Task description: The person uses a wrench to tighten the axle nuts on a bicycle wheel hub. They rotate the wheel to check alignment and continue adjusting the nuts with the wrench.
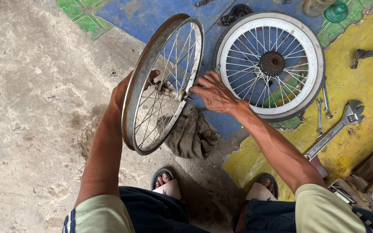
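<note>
bare wheel rim, upright: left hand behind the spokes, its grip hidden, cannot tell. right hand, grip pinched shut on the axle. tyred wheel flat on the floor nearby.

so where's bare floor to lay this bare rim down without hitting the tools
The grey concrete left of the bare rim is the widest open patch. Right is crowded: tyred wheel, spanners, adjustable wrench. The rag fills the middle. Some yellow floor lies free beyond the wrench.
</note>
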